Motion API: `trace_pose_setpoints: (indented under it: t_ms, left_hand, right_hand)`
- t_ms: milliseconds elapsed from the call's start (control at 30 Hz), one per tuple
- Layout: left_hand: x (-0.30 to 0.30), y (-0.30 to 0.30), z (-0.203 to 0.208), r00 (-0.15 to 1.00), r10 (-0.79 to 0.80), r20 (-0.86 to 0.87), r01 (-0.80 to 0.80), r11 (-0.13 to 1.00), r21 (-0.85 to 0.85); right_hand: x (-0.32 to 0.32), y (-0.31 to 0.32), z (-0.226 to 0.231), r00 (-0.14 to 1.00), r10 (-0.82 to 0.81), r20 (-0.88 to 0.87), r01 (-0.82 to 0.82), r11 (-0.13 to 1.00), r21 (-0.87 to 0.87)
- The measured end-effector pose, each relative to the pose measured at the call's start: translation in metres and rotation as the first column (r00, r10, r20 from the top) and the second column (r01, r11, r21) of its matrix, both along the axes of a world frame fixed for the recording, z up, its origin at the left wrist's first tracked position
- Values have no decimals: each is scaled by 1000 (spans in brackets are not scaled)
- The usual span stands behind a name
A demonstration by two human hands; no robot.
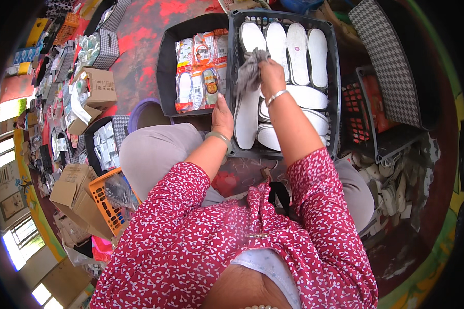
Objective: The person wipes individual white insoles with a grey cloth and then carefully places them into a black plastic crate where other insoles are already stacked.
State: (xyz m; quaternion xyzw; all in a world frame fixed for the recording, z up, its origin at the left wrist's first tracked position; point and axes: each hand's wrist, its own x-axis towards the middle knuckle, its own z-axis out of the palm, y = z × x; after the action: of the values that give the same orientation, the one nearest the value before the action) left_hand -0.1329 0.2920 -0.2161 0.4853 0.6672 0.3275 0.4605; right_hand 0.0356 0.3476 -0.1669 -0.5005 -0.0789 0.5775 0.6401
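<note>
Cloth in right hand, beyond left hand

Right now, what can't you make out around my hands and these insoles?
In the head view:
Right hand: fingertips hidden by the grey cloth.
Count of white insoles in the dark crate: upper ones cover lower ones.
Packaged insoles: print too small to read.
Blue object: cut off by the top edge.

Left side: open cardboard box on the red-mottled floor; purple tub nearby; white packets in a dark bin. Lower left, second cardboard box beside orange basket. Far right, tilted houndstooth-patterned bin.
</note>
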Motion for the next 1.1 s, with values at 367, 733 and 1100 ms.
trace_pose_setpoints:
  t_ms: [367,733,1100]
  left_hand:
    - [11,-9,27,975,-112,-193,118,993,22]
    - [11,-6,25,978,-151,-144,168,979,116]
    - [10,-6,29,973,-155,-170,173,980,95]
  right_hand:
    - [-31,103,-87,476,428,769,-335,896,-291]
    - [-7,109,-72,-448,603,660,-514,430,-742]
    - [-24,104,-70,-111,736,667,-473,551,-687]
